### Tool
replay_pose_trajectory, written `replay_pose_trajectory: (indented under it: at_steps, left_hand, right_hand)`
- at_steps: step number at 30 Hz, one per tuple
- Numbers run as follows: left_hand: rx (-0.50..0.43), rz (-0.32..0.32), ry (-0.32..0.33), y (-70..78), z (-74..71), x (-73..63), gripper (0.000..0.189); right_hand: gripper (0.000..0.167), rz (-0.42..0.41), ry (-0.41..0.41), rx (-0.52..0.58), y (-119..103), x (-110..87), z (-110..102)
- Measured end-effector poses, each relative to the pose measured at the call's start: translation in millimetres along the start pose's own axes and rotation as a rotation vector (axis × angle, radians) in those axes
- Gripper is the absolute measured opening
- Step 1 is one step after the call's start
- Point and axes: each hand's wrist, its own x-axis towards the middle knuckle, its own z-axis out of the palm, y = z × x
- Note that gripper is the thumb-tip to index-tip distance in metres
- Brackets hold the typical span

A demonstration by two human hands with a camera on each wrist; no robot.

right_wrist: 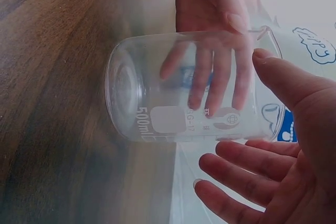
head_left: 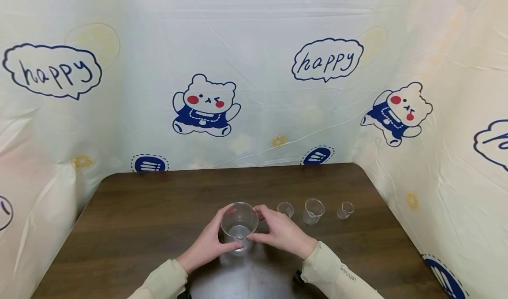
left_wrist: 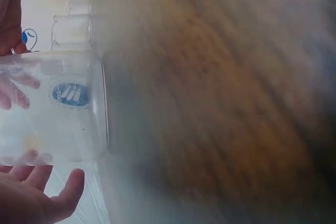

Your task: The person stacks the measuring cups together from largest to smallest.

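A large clear glass beaker stands upright between both hands, near the middle of the table. White print on its side includes "500ml". My left hand holds it from the left, thumb across the near side below the rim. Through the glass, the left hand's spread fingers show in the right wrist view. My right hand holds the opposite side, its thumb near the spout and its index finger at the far side of the rim. The beaker's base is close to the tabletop in both wrist views.
Three smaller glass beakers stand to the right: a small one partly behind the right hand, a medium one, and another small one. The dark wooden table is enclosed by a printed curtain.
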Motion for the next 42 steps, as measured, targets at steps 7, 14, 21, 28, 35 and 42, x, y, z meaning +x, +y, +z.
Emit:
replay_pose_trajectory:
  at_steps: [7,14,21,28,35,42]
  left_hand:
    - [-0.016,-0.036,0.001,1.8,0.9,-0.2,0.096]
    - [-0.007,-0.049,0.006,4.6,0.7,-0.5,0.097]
    - [-0.012,-0.020,0.013,5.2,1.1,0.1,0.096]
    - [-0.009,-0.034,0.018,4.7,0.5,-1.7,0.097]
    - [0.000,-0.025,0.015,1.3,0.4,-2.1,0.096]
    - [-0.009,-0.016,0.013,1.4,-0.4,-1.3,0.096]
  right_hand:
    - [0.063,0.006,-0.013,0.005,-2,0.4,-2]
    - [0.060,-0.018,-0.035,-0.029,-1,1.1,-9]
    - [0.053,-0.058,-0.027,-0.165,3,-2.7,-32]
    - [0.043,-0.086,-0.013,-0.270,11,-12.2,-66]
    - [0.040,-0.034,-0.023,-0.304,28,-25.4,-93]
    - [0.044,-0.038,-0.072,-0.383,51,-35.0,-112]
